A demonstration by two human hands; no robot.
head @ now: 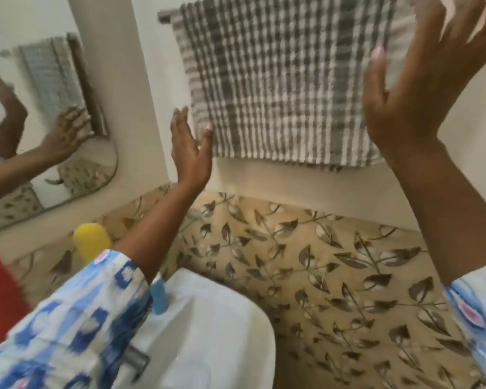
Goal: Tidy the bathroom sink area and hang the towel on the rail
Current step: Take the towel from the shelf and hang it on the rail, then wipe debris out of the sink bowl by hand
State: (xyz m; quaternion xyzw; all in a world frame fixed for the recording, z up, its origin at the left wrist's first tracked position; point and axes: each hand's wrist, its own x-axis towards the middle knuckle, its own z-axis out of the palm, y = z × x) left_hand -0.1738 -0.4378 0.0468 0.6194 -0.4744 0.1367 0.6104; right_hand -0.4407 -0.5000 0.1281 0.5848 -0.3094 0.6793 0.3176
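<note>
Grey-and-white checked woven towel (286, 85) draped over grey wall rail (164, 16), hanging flat against cream wall between both raised hands. Left hand (190, 148) spread wide with nothing in it, thumb tip touching towel's lower left edge; right hand (421, 88) likewise spread and empty, fingertips (378, 56) against towel's right edge. Below left forearm: white ceramic sink (216, 327) with small blue bottle (160, 297) on its rim, yellow rounded cap (91, 240) just left of sleeve, oval mirror (68, 153) left of left hand.

No readable text, labels or numbers anywhere.
</note>
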